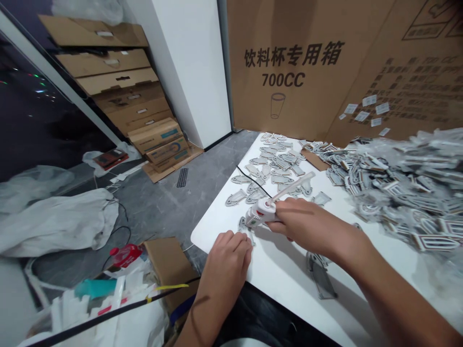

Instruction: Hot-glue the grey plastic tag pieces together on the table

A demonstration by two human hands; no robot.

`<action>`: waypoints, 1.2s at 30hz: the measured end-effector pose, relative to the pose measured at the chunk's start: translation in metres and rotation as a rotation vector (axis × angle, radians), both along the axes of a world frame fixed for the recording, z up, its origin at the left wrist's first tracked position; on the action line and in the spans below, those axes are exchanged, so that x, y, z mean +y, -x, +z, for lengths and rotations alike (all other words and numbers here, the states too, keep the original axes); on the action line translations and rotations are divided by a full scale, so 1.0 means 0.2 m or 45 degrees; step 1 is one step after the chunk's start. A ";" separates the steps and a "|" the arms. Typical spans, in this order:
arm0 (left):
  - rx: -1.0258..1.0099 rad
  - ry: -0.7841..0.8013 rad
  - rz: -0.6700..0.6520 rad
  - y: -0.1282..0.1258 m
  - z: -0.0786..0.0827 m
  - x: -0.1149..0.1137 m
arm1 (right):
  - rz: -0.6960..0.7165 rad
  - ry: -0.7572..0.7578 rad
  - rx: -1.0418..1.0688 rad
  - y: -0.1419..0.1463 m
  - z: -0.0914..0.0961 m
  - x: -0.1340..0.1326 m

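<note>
My right hand (300, 222) is wrapped round a white hot glue gun (261, 212), from whose rear a long translucent glue stick (291, 187) juts out. The gun's front end is down over a small grey cut-out piece (241, 224) near the left edge of the white table (278, 279). Fingers curled, my left hand (231, 253) presses at the near side of that piece; its fingertips partly hide it. Whether the nozzle touches the piece I cannot tell. Another grey, frame-like piece (322, 277) lies under my right forearm.
Many flat grey pieces (269, 166) spread over the far table. A heap of plastic-wrapped pieces (390, 183) fills the right side. A large cardboard box (289, 58) stands behind. A black cord (253, 179) runs to the gun. A bin of litter (119, 303) is at lower left.
</note>
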State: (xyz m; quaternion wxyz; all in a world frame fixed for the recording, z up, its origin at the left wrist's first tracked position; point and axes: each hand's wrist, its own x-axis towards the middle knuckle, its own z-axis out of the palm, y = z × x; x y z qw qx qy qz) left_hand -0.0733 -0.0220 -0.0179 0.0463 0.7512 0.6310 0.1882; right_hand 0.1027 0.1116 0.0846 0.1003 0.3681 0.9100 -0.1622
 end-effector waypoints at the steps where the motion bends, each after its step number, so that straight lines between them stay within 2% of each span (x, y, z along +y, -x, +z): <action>1: 0.009 0.003 0.002 0.00 0.00 0.00 | -0.006 -0.011 -0.044 0.02 0.02 -0.02; 7: 0.065 -0.007 0.009 -0.01 0.02 0.01 | -0.052 -0.060 -0.139 0.12 0.11 -0.09; 13: 0.063 -0.016 0.024 -0.01 0.02 0.00 | -0.112 -0.012 -0.035 0.08 0.08 -0.01; 15: 0.048 -0.022 0.025 -0.01 0.01 0.00 | -0.243 -0.056 0.094 0.04 0.07 0.03; 20: 0.010 -0.001 0.030 -0.01 0.04 -0.01 | -0.605 -0.227 0.745 -0.08 0.13 0.13; 23: -0.041 0.090 0.016 -0.01 0.07 -0.02 | -0.695 -0.153 0.991 -0.14 0.15 0.18; 27: -0.022 0.121 -0.017 -0.01 0.08 -0.02 | -0.682 -0.001 1.222 -0.19 0.11 0.25; 29: 0.017 0.052 -0.005 -0.01 0.06 0.01 | -0.712 0.048 1.229 -0.19 0.09 0.27; 32: 0.055 -0.114 0.077 -0.03 0.03 0.05 | -0.741 0.026 1.077 -0.18 0.08 0.28; 36: -0.053 -0.226 0.170 -0.03 0.06 0.07 | -0.730 0.075 0.935 -0.16 0.09 0.27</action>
